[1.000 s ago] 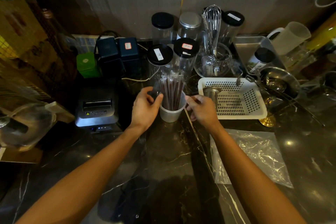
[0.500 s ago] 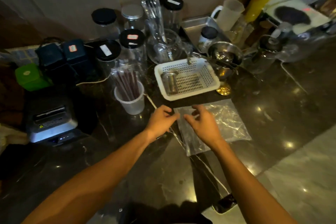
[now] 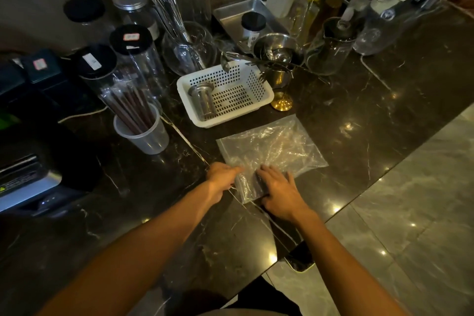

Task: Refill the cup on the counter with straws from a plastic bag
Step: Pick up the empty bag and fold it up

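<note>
The cup [image 3: 145,133] stands on the dark counter [image 3: 372,100], well to the left of both hands, with a bundle of dark straws [image 3: 132,105] in clear wrappers leaning out of it toward the jars behind. The plastic bag [image 3: 272,151] lies flat on the counter just in front of the white basket [image 3: 225,95], and it looks empty, so the refill seems done and what remains is tidying the bag. The left hand [image 3: 220,177] rests at the bag's near left corner with its fingers stretched toward the film; whether they pinch it I cannot tell. The right hand [image 3: 279,192] lies on the near edge with its fingers flat and slightly apart, pressing the plastic down. The risks from here are small. The film is thin and slippery, so a quick pull could drag it into the basket or the brass stand [image 3: 282,104] beside it. The hands work close to the counter's edge, so a loosely held bag could slide off to the floor [image 3: 410,187]. The straws stand tall and tilted in a light cup; a forearm sweeping left could tip it and scatter them.
</note>
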A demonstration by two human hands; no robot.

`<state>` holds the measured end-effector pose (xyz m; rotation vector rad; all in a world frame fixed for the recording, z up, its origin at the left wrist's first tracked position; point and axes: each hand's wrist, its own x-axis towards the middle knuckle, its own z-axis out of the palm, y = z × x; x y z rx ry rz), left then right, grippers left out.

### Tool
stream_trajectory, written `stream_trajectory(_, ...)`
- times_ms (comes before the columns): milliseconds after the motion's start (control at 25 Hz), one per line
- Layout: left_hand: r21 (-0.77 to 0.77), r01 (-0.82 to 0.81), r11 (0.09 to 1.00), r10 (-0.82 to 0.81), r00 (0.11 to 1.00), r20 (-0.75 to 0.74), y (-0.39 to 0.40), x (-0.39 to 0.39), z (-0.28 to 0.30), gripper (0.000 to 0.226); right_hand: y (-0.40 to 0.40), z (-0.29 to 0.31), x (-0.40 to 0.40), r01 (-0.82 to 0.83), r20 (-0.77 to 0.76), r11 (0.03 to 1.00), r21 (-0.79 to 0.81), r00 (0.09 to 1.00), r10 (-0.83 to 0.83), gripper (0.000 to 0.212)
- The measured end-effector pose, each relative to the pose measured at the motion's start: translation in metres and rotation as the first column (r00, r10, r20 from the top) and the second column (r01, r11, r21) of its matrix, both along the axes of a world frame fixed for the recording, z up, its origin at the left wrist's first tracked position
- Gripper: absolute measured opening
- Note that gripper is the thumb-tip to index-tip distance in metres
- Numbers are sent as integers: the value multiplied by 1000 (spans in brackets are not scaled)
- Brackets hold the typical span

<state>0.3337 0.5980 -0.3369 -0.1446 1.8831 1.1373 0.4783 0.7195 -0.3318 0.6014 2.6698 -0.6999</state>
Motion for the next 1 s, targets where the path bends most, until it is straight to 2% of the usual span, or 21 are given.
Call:
stream_trajectory(80,74,-23,997,18,998,58,1,1,6,18,0,-4,3,-7,-14,1000,25,1000,7,86)
stream_trajectory(160,165,-51,985,32,993,115,0,1,17,12,-1,-6,3,0,-63,997,79,998,5,83)
stream_trajectory(280,236,-87,968,57,990,131,-6,-5,35,15,-2,-1,-1,-11,-181,990,138,983,36,66)
stream_trajectory(400,303,-161,939,116,980,164,-15,-17,56,19,-4,8,-11,-1,-307,987,163,950,52,58)
stream_trajectory(520,339,-157,927,136,987,84,-26,-28,78,29,-6,16,-22,34,-430,988,151,902,35,41)
stream_trajectory(640,351,-176,920,259,944,-203,-44,-40,91,33,-8,46,-33,126,-515,986,-112,841,-166,23)
stream_trajectory(720,411,-265,872,404,863,-302,-59,-49,90,19,-9,70,-41,128,-514,946,-299,813,-273,17)
stream_trajectory(800,497,-321,806,495,827,-268,-74,-55,90,9,-10,96,-47,101,-499,873,-477,787,-363,16)
stream_trajectory(840,544,-311,779,496,836,-233,-80,-57,90,17,-11,107,-50,79,-492,829,-554,772,-402,16)
stream_trajectory(920,625,-214,751,418,887,-199,-92,-57,93,33,-15,122,-56,42,-473,745,-666,748,-465,19)
stream_trajectory(1000,645,-92,758,332,906,-261,-102,-53,99,34,-20,129,-62,41,-402,629,-776,736,-545,25)
